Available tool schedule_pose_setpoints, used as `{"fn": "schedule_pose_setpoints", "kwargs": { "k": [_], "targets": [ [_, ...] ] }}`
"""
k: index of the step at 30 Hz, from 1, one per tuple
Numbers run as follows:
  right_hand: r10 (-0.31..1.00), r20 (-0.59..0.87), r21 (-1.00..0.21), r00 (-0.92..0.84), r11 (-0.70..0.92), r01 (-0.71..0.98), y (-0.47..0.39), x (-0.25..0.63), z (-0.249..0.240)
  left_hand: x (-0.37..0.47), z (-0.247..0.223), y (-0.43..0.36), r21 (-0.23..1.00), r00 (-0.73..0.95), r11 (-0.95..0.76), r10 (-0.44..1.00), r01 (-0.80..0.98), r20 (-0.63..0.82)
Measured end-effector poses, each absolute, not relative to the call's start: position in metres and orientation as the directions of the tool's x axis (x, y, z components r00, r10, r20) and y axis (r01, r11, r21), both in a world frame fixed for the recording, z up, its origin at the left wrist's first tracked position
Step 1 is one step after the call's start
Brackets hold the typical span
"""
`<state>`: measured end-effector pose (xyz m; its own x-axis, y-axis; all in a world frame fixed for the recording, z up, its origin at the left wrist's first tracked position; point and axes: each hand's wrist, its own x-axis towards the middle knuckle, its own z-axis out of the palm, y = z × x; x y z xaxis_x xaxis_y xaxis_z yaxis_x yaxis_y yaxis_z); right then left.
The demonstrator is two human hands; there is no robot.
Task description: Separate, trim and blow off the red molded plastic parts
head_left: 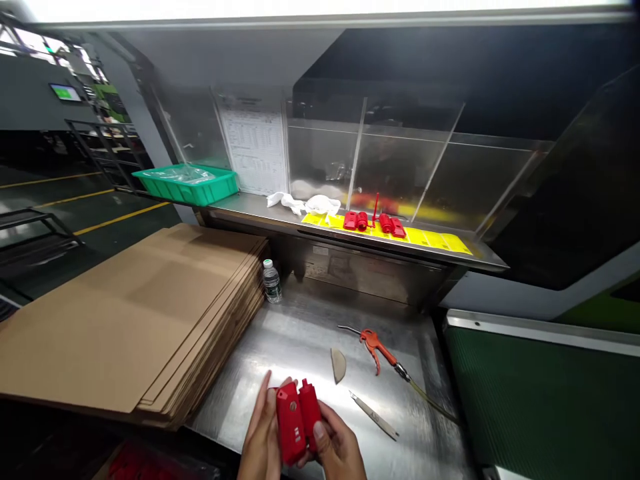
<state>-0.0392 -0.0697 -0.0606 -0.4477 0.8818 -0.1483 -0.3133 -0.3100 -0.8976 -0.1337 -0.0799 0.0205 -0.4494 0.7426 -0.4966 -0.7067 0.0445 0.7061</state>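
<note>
A red plastic housing part (pixel 290 423) is held between both hands above the front of the metal table. It has a flat face with a round hole and small slots, and a cylinder-like section along its right side. My left hand (pixel 261 433) grips the left edge, its thumb against the side. On the right edge, my right hand (pixel 337 443) closes with the thumb pressed on the cylinder side. Beyond the hands lie a tan half-moon piece (pixel 338 365), a slim metal knife-like tool (pixel 374 415) and an orange air blow gun (pixel 376 347) with its hose.
Stacked cardboard sheets (pixel 150 287) fill the left, beside a water bottle (pixel 272 283). The shelf carries a green tray (pixel 200 190), white cloths (pixel 320 204) and several red parts (pixel 356 221) on yellow labels (pixel 435 239). A green conveyor belt (pixel 545 393) runs at right.
</note>
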Motion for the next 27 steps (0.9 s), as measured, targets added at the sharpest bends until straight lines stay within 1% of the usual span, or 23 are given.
{"fn": "schedule_pose_setpoints", "kwargs": {
  "k": [1,2,3,4,5,7,8,10,11,13,15,18,20,22,25,27],
  "targets": [
    [0.870,-0.145,-0.929,-0.472,-0.284,-0.238,-0.066,-0.039,-0.056,-0.138,0.024,-0.082,0.593,-0.333,0.067,0.774,-0.803,-0.539],
    [0.860,-0.153,-0.966,-0.487,-0.234,-0.109,-0.059,-0.037,-0.053,-0.142,0.027,-0.084,0.513,-0.242,0.096,0.799,-0.853,-0.551],
    [0.854,-0.172,-0.984,-0.490,-0.168,0.051,-0.050,-0.032,-0.052,-0.147,0.030,-0.086,0.472,-0.193,0.106,0.818,-0.875,-0.542],
    [0.856,-0.195,-0.972,-0.478,-0.104,0.211,-0.038,-0.026,-0.053,-0.151,0.031,-0.088,0.465,-0.190,0.091,0.831,-0.881,-0.523],
    [0.867,-0.218,-0.935,-0.448,-0.053,0.351,-0.023,-0.020,-0.056,-0.155,0.032,-0.089,0.478,-0.217,0.058,0.838,-0.876,-0.500],
    [0.898,-0.264,-0.833,-0.353,-0.027,0.552,0.012,-0.011,-0.069,-0.161,0.033,-0.093,0.518,-0.293,-0.025,0.847,-0.855,-0.444],
    [0.918,-0.274,-0.759,-0.286,-0.024,0.651,0.029,-0.010,-0.078,-0.163,0.033,-0.095,0.535,-0.323,-0.063,0.855,-0.842,-0.406],
    [0.930,-0.320,-0.573,-0.184,-0.035,0.819,0.058,-0.015,-0.099,-0.168,0.035,-0.101,0.564,-0.357,-0.115,0.870,-0.818,-0.339],
    [0.928,-0.339,-0.487,-0.154,-0.033,0.873,0.067,-0.020,-0.110,-0.170,0.037,-0.104,0.579,-0.371,-0.132,0.873,-0.804,-0.316],
    [0.914,-0.377,-0.379,-0.151,-0.004,0.925,0.076,-0.030,-0.129,-0.174,0.041,-0.111,0.622,-0.414,-0.166,0.867,-0.766,-0.279],
    [0.900,-0.393,-0.350,-0.187,0.041,0.936,0.078,-0.033,-0.142,-0.179,0.044,-0.117,0.674,-0.458,-0.192,0.856,-0.713,-0.240],
    [0.884,-0.398,-0.374,-0.247,0.090,0.923,0.084,-0.025,-0.154,-0.186,0.050,-0.123,0.743,-0.495,-0.219,0.852,-0.632,-0.171],
    [0.872,-0.404,-0.395,-0.278,0.108,0.912,0.092,-0.018,-0.158,-0.190,0.055,-0.124,0.752,-0.489,-0.238,0.863,-0.615,-0.127],
    [0.870,-0.416,-0.383,-0.264,0.096,0.919,0.100,-0.014,-0.161,-0.192,0.061,-0.124,0.743,-0.478,-0.250,0.872,-0.621,-0.106],
    [0.888,-0.413,-0.351,-0.202,0.050,0.935,0.104,-0.015,-0.163,-0.193,0.069,-0.123,0.740,-0.466,-0.219,0.873,-0.636,-0.142],
    [0.895,-0.382,-0.405,-0.229,0.061,0.912,0.102,-0.019,-0.159,-0.192,0.074,-0.120,0.731,-0.465,-0.206,0.869,-0.650,-0.169]
  ]
}}
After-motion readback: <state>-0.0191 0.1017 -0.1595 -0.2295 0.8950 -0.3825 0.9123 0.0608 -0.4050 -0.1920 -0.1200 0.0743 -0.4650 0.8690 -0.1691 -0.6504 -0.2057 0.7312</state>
